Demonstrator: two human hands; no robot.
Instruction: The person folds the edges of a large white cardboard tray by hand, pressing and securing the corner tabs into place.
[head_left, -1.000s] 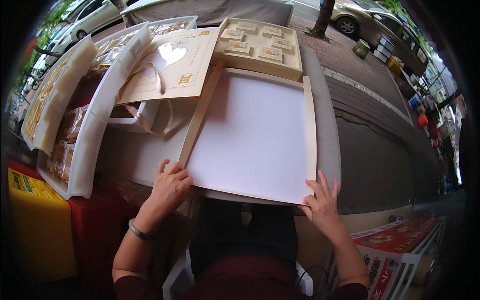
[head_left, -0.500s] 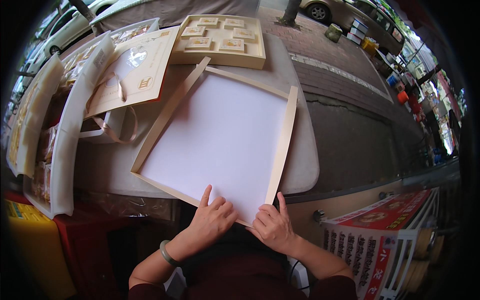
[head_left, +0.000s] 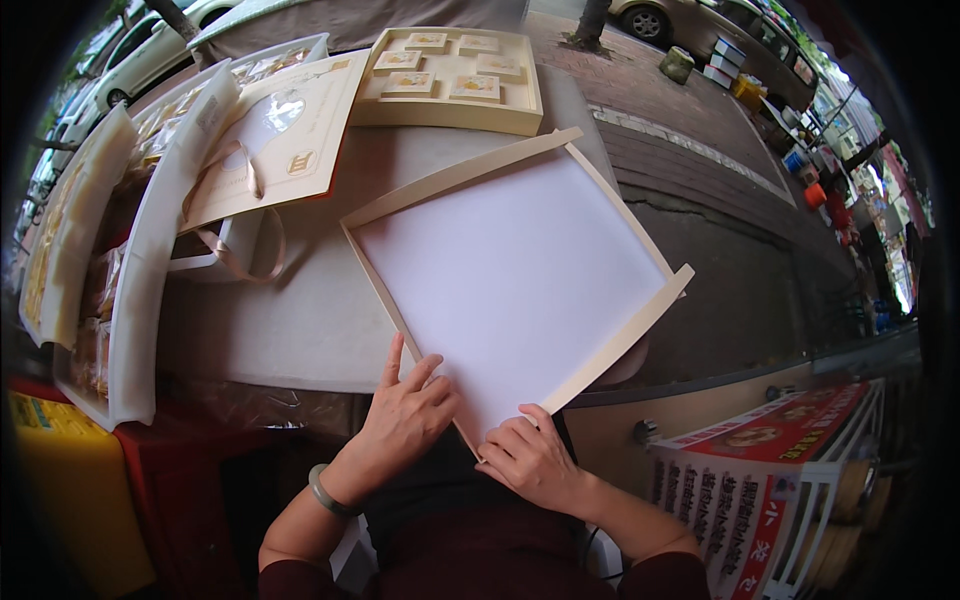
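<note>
A shallow cream cardboard box (head_left: pixel 520 270) with a white inside lies turned cornerwise on the table before me. Over its near-left wall sits my left hand (head_left: pixel 408 412), index finger stretched up and the other fingers bent over the edge. My right hand (head_left: pixel 530 458) is closed around the near corner, fingertips inside the wall. Both thumbs are mostly hidden. The wall strips at the far side and the right side jut past the corners. Beyond the far side stands a cream gift box (head_left: pixel 450 117) with several small printed packets set into it.
A grey-white table (head_left: pixel 270 340) carries it all. At left stand white plastic crates (head_left: pixel 140 300) of wrapped packets, with a cream printed lid (head_left: pixel 300 120) and pink ribbon (head_left: pixel 240 270) on top. A red-and-white printed banner (head_left: pixel 740 470) hangs at lower right.
The shallow box has turned clockwise, its far end swinging to the right. Both hands keep to its near edges, the left fingers more spread. The view has shifted slightly.
</note>
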